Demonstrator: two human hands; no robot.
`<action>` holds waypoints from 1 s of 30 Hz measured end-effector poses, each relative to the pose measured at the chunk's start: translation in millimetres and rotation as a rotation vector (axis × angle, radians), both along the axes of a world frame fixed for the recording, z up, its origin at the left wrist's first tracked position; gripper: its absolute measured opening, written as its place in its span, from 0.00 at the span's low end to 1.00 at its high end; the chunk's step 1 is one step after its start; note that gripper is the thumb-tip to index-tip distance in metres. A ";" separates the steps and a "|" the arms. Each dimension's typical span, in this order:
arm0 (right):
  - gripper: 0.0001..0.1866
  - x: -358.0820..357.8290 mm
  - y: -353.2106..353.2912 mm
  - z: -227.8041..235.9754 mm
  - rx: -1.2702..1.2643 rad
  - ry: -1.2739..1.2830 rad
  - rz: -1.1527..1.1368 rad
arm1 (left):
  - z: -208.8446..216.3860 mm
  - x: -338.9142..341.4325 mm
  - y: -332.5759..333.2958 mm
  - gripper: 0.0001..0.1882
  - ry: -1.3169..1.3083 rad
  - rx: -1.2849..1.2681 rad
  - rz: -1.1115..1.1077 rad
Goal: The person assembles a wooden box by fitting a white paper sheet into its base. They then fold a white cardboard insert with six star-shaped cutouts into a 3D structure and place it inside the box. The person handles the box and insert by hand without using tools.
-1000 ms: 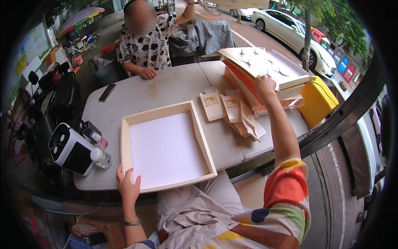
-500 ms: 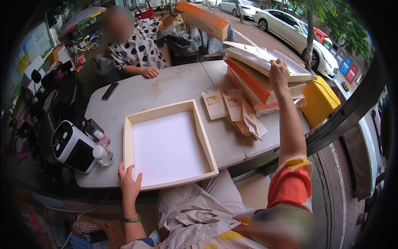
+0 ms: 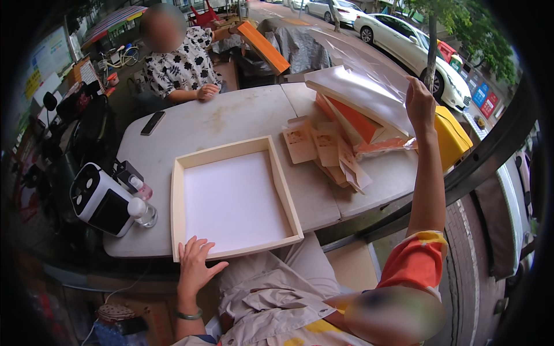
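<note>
A shallow cream box (image 3: 178, 196) with a white bottom lies at the table's near edge, partly over my lap. My left hand (image 3: 198, 265) rests at its near left corner, fingers spread and holding nothing. Out to the right, my right hand (image 3: 421, 101) is raised, its fingers pinched together at the edge of a clear, shiny sheet (image 3: 378, 60). This sheet slants above a pale, flat panel or lid (image 3: 346, 89), which tops a leaning stack with orange boxes (image 3: 355, 118). How far the sheet extends is hard to see through the glare.
Printed folded cartons (image 3: 299, 141) lie left of the stack. A phone (image 3: 153, 123), a white device (image 3: 101, 199) and two small bottles (image 3: 142, 212) sit at left. Across the white table (image 3: 231, 124), a person (image 3: 179, 63) holds an orange box (image 3: 265, 49). A yellow case (image 3: 450, 135) stands at right.
My right hand has moved up and right, raising the clear sheet. My left hand has slid right along the box's near corner. The other person's orange box has lowered and tilted.
</note>
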State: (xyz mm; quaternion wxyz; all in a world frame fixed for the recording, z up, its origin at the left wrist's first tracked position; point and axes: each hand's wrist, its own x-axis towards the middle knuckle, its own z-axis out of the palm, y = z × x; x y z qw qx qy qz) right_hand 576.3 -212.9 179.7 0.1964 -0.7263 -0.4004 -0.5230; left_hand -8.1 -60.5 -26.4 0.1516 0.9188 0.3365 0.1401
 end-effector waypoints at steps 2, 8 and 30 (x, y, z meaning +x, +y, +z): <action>0.13 -17.1 -12.3 -8.1 -0.090 0.069 0.031 | -1.0 -0.6 0.3 0.30 -0.006 -0.011 0.005; 0.11 -65.5 -18.0 -46.0 -0.424 0.176 -0.055 | -0.3 3.1 -1.3 0.30 0.006 0.009 -0.010; 0.25 -118.7 -58.1 35.2 0.358 0.419 0.151 | 11.9 25.8 0.2 0.23 -0.204 -0.127 -0.113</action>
